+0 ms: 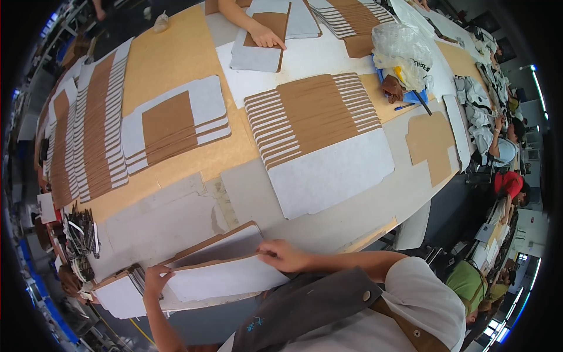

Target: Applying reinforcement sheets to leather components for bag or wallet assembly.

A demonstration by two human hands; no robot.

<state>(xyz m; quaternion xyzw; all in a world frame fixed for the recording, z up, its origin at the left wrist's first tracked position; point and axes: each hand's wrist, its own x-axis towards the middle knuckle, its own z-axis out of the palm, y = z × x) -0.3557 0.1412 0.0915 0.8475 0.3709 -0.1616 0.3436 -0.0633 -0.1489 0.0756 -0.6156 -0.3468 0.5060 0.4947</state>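
Observation:
At the table's front edge, a white panel with a brown edge (223,279) is held tilted up between my hands. My left hand (155,281) pinches its upper left corner. Closed fingers of my right hand (284,256) grip the brown edge near its upper right corner. Behind it rises another white surface with a brown rim (234,239); I cannot tell whether it is a fold of the same panel. Farther back lies a fanned stack of white panels with brown middles (331,170).
More fanned panels (99,126) and a smaller stack (169,123) lie left. Dark strips (82,234) are heaped at the near left. A co-worker's hand (267,36) touches panels across the table. A blue tray (416,97) with plastic bags (402,50) stands right, near a brown cut-out piece (431,144).

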